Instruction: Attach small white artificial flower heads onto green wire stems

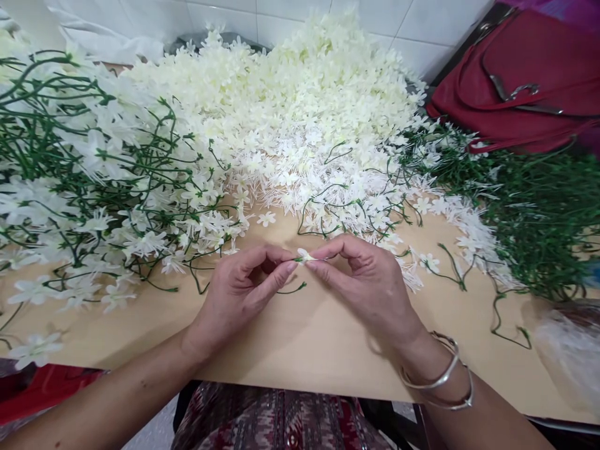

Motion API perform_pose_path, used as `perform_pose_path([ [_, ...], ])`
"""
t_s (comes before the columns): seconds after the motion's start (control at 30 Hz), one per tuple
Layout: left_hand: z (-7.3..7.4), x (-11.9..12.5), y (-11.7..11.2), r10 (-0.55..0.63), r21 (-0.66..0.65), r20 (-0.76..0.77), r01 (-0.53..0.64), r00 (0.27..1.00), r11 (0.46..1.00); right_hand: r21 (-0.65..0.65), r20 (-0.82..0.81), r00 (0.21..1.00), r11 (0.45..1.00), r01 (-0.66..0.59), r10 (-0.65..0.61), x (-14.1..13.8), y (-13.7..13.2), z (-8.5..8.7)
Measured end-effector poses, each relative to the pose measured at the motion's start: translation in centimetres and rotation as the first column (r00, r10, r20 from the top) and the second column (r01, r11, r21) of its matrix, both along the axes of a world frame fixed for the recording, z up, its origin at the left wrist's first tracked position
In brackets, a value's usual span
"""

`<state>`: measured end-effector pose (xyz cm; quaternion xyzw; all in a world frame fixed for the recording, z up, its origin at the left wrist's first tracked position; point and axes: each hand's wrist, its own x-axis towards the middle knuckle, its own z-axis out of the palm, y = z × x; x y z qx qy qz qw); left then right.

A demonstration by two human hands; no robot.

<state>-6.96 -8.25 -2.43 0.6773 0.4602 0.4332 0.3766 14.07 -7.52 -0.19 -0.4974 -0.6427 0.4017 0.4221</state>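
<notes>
Over the front of the table, my two hands meet fingertip to fingertip. My left hand is closed in a pinch on a green artificial flower stem, part of which curves out below the fingers. Between the hands a small white artificial flower shows, its petals pinched by the thumb and forefinger of my right hand. The flower and the stem's end touch; whether they are joined is too small to tell. Just beyond my fingers lies a single loose white blossom.
A big heap of loose white blossoms fills the table's back. Stemmed flowers pile up at left. Bare green stems lie at right, before a red handbag. A clear plastic bag sits near the right edge of the table.
</notes>
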Motion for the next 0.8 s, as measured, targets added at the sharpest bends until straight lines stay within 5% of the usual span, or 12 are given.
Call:
perform_pose_path([
  [0.3, 0.02, 0.27, 0.05, 0.003, 0.084, -0.089, 0.004, 0.996, 0.996, 0.366, 0.245, 0.968, 0.929, -0.046, -0.049, -0.36, -0.42, 0.08],
  [0.6, 0.09, 0.37, 0.16, 0.019, 0.079, -0.160, -0.006, 0.987, 0.997, 0.510, 0.319, 0.948, 0.841, -0.183, 0.013, -0.37, -0.46, 0.02],
  [0.8, 0.10, 0.37, 0.18, -0.001, 0.048, -0.161, 0.008, 0.987, 0.999, 0.418, 0.221, 0.975, 0.900, -0.124, 0.032, -0.44, -0.45, 0.34],
])
